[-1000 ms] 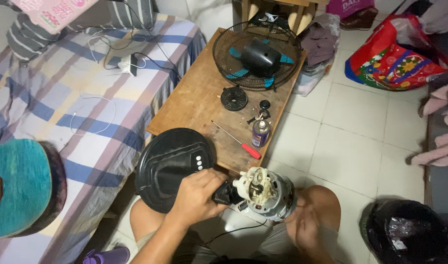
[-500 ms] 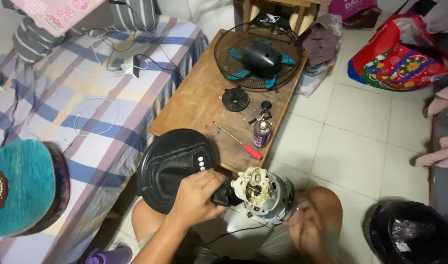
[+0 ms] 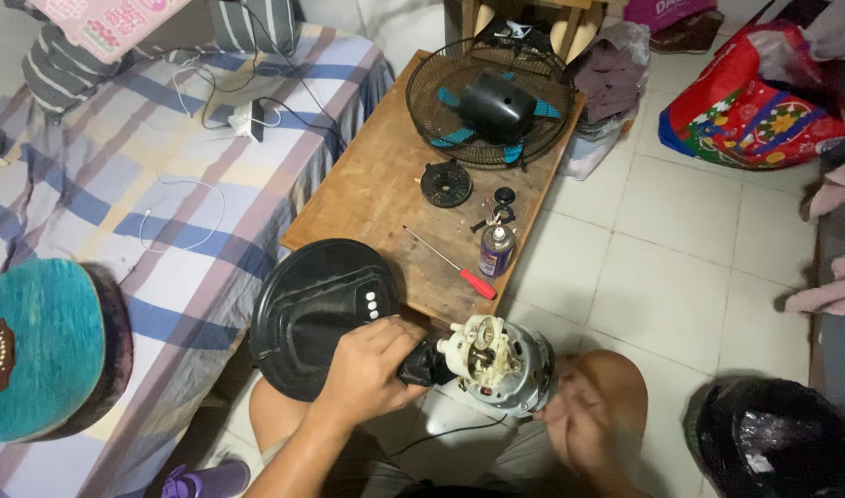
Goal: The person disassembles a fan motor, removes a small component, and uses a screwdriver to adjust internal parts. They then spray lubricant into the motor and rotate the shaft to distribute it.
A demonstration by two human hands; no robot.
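My left hand (image 3: 372, 371) grips the black neck of a fan motor (image 3: 496, 364), a grey and white unit with its housing off, held over my lap. The round black fan base (image 3: 316, 314) with white buttons leans against my left wrist. My right hand (image 3: 579, 429) is blurred just to the right of the motor, fingers curled close to its side; whether it holds anything I cannot tell. On the wooden table (image 3: 376, 184) beyond lie a red-handled screwdriver (image 3: 455, 266), a small spray can (image 3: 496, 249) and small black parts (image 3: 446, 183).
A black fan grille with blue blades and a black cover (image 3: 492, 101) rests at the table's far end. A striped bed (image 3: 118, 184) with cables lies left, a teal guitar (image 3: 35, 346) at its near edge. A red bag (image 3: 750, 101) and a black-lined bin (image 3: 778, 443) stand right.
My right hand has shifted slightly near the motor's right side, staying blurred. The left hand and motor stay almost where they were.
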